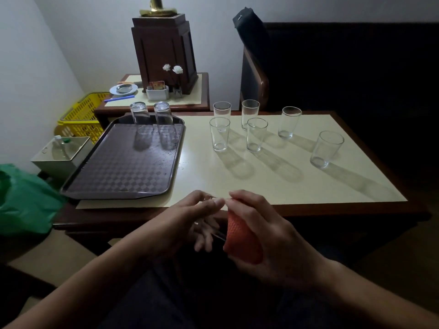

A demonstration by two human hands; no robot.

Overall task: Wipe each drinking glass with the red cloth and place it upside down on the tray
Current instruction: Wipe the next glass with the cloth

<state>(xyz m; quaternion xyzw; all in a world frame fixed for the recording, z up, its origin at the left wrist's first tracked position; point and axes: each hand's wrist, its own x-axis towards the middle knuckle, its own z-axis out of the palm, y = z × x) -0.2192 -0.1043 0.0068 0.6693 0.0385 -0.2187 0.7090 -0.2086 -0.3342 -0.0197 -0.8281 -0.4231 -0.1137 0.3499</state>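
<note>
This looks like a dim restaurant or café corner. Many matching drinking glasses stand beside a brown serving tray on a wood-edged worktop. Behind are a sachet holder, a flower vase and an upholstered chair.

Both forearms reach in from below, hands meeting. The left hand curls round a glass; the right hand grips the red cloth.

Red cloth, brown checkered tray
</note>
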